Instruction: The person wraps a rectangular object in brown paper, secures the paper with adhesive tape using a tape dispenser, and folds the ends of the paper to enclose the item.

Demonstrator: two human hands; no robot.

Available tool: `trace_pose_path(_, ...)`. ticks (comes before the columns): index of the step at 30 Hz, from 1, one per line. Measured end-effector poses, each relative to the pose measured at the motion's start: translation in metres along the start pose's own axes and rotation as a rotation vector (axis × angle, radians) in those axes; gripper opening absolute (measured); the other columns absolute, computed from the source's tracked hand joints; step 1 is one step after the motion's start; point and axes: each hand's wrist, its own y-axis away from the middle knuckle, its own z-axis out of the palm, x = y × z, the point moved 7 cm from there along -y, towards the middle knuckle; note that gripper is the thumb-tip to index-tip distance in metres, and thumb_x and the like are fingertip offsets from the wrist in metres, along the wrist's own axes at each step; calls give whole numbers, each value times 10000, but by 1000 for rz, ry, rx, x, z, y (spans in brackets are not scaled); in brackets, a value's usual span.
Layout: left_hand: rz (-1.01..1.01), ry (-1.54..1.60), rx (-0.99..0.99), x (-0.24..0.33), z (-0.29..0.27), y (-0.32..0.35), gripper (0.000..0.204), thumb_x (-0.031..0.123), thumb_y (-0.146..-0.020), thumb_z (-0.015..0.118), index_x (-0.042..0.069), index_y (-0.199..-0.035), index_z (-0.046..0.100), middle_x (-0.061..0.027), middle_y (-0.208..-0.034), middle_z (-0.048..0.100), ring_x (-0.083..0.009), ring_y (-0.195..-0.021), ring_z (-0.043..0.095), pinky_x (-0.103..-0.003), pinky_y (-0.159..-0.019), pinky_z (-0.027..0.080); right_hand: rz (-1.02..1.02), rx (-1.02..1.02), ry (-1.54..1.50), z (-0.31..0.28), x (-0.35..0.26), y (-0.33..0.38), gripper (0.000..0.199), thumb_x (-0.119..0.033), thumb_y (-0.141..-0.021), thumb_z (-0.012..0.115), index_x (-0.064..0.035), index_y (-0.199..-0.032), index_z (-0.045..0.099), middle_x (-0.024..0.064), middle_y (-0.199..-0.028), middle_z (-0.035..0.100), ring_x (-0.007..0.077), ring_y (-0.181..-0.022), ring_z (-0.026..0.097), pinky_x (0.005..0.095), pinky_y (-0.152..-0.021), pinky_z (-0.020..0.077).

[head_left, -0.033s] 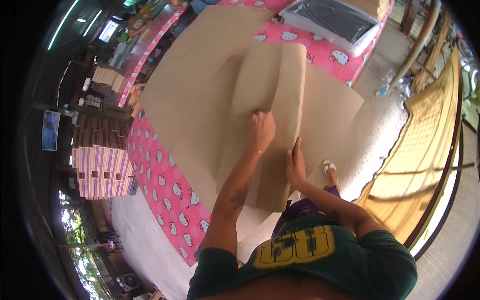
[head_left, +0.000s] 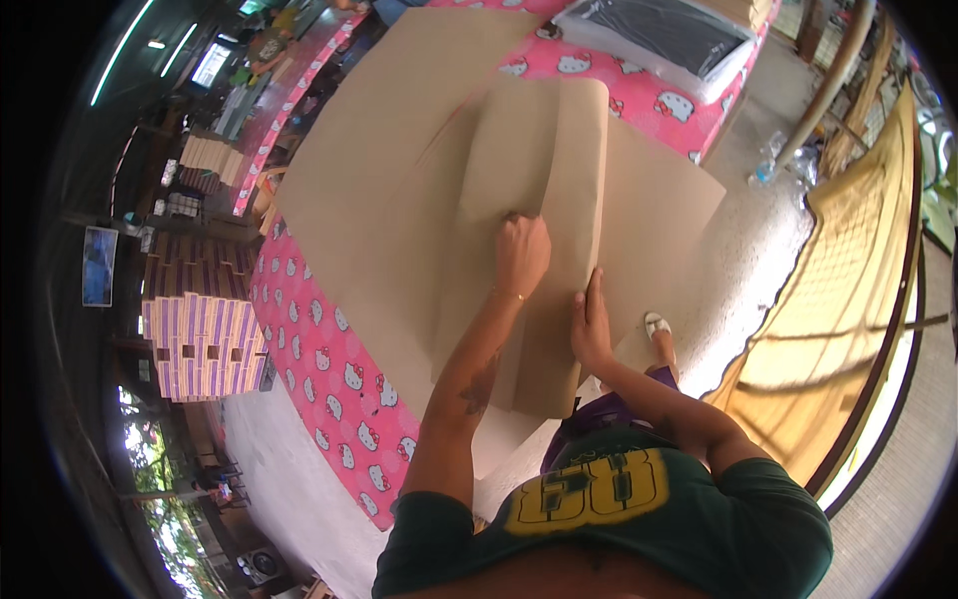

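Observation:
A parcel wrapped in brown kraft paper [head_left: 577, 150] lies lengthwise on a large spread sheet of brown paper [head_left: 349, 170]. Along its top runs an overlapping paper edge. My left hand [head_left: 524, 252] is closed in a fist on this edge, knuckles forward; its fingertips and anything inside them are hidden. My right hand [head_left: 591, 327] rests flat along the parcel's right side, fingers stretched out and held together. What is inside the paper cannot be seen.
Under the paper is a table with a pink patterned cover [head_left: 329, 399]. A plastic-wrapped dark panel [head_left: 659, 40] lies at the far right. Stacked boxes [head_left: 205, 344] stand at left, a yellow tarp [head_left: 828, 299] hangs at right. Another person [head_left: 271, 48] is at the far left.

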Motion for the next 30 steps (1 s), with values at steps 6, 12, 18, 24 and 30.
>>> trace_pose_path(6,15,-47,-162,-2,6,-8,173,58,-855,573,-3,-740,687,-240,-768,679,-398,-729,693,-444,-632,564,67,58,91,4,-8,15,567,-232,-1068,332,52,-1529,167,277,-1547,299,376,-1459,273,486,-1169,216)
trace_pose_path(12,-3,-74,-142,-4,12,-1,262,104,-937,541,-3,-749,688,-228,-772,684,-381,-726,697,-435,-648,570,65,96,355,0,-17,8,527,-215,-1057,324,10,-1526,239,216,-1548,345,291,-1461,307,547,-1153,196)
trace_pose_path(18,-12,-100,-110,-2,13,1,274,144,-970,531,-8,-801,685,-209,-802,691,-363,-742,699,-432,-655,575,47,128,402,-2,-11,-26,532,-235,-1048,339,27,-1507,271,232,-1511,399,307,-1453,319,535,-1151,202)
trace_pose_path(24,-25,-198,34,-5,12,3,244,150,-973,538,-23,-865,672,-216,-866,693,-338,-797,696,-417,-695,576,59,121,391,-2,6,-105,541,-274,-1046,327,21,-1499,300,217,-1529,379,300,-1446,334,546,-1142,225)
trace_pose_path(30,-1,-201,11,0,10,5,304,151,-979,536,-122,-1059,644,-271,-969,683,-338,-903,684,-383,-760,578,127,151,433,-14,9,-240,509,-326,-1034,314,-48,-1457,364,148,-1538,389,282,-1444,334,605,-1129,225)
